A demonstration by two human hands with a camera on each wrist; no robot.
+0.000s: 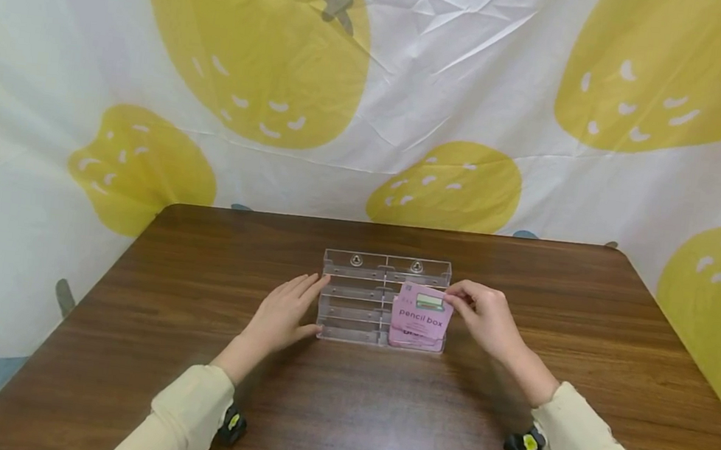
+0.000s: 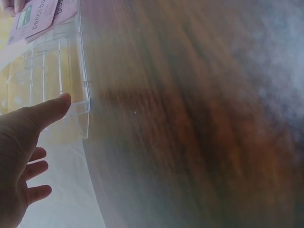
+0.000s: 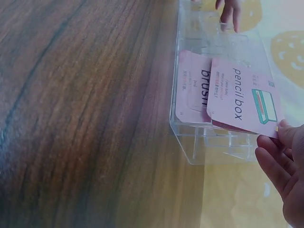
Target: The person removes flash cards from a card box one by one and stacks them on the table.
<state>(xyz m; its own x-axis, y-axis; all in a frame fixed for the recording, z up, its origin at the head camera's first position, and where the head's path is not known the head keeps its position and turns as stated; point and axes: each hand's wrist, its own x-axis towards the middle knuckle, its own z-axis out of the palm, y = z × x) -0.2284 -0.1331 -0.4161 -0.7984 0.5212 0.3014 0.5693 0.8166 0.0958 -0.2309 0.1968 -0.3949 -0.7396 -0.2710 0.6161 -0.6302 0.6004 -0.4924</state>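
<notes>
A clear plastic card rack [image 1: 350, 313] with two columns of tiered pockets stands on the table. My right hand [image 1: 482, 317] pinches the upper right corner of a pink card [image 1: 420, 310] printed "pencil box", between thumb and fingers. That card leans tilted over the rack's right column. In the right wrist view it overlaps a second pink card [image 3: 192, 90] marked "brush", which sits in the front right pocket. At the rack's left side is my left hand [image 1: 284, 313], fingers extended, with fingertips and thumb [image 2: 59, 107] right at its edge.
The brown wooden table [image 1: 195, 273] carries the rack near its far middle. Behind it hangs a white cloth [image 1: 389, 94] with large yellow fruit prints. A black wrist camera [image 1: 233, 426] shows under the left sleeve, another [image 1: 524, 445] under the right one.
</notes>
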